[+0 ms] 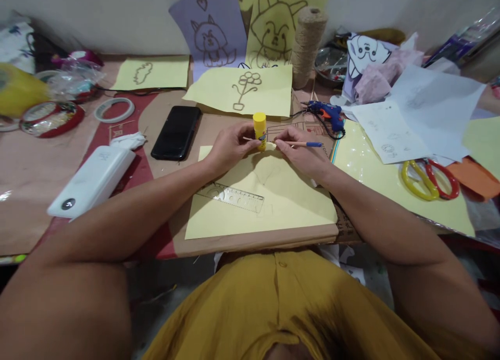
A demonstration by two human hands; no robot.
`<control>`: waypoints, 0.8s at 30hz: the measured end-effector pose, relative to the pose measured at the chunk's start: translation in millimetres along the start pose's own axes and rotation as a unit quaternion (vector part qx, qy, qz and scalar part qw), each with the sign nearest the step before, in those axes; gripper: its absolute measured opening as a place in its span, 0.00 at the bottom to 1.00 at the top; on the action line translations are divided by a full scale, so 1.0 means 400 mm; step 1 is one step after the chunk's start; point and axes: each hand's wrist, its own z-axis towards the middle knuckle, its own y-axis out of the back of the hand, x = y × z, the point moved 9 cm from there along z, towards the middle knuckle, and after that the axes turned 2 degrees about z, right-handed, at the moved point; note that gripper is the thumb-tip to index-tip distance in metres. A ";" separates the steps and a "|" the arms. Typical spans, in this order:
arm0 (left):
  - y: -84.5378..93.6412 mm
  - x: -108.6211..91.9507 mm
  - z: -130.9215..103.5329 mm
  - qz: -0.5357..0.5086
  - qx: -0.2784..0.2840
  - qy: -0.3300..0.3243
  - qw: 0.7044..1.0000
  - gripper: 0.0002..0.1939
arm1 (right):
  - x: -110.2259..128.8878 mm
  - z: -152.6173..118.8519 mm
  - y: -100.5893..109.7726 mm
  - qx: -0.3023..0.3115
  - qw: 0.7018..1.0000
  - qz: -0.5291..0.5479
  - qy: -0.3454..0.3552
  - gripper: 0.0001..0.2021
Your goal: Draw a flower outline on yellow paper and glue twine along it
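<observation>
My left hand (pixel 233 147) is closed beside an upright yellow glue stick (pixel 260 132), with a thin stick between its fingertips. In my right hand (pixel 300 150) is a pencil with a blue end (pixel 313 145), pointing right. A small pale yellow piece (pixel 271 147) lies between the two hands, touching the right fingertips. Under both hands is a large yellow sheet (pixel 297 203) with faint pencil lines. On that sheet, near my left forearm, rests a clear ruler (pixel 238 197).
Left are a black phone (pixel 176 133), a white power bank (pixel 92 182) and a tape roll (pixel 114 110). Behind stand a flower drawing (pixel 265 91) and a twine spool (pixel 308 47). Right are a blue glue gun (pixel 328 114), loose papers and yellow-and-red scissors (pixel 421 185).
</observation>
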 end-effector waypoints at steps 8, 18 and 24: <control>0.001 -0.013 0.008 0.003 0.013 -0.004 1.000 0.07 | 0.015 -0.001 0.005 0.000 1.000 -0.020 0.015 0.15; 0.007 -0.007 0.009 -0.001 -0.003 -0.010 1.000 0.08 | -0.010 0.001 0.000 0.002 1.000 0.004 0.008 0.18; 0.005 0.009 0.006 -0.015 -0.007 -0.028 0.999 0.11 | -0.007 0.010 0.000 0.001 1.000 -0.001 0.020 0.21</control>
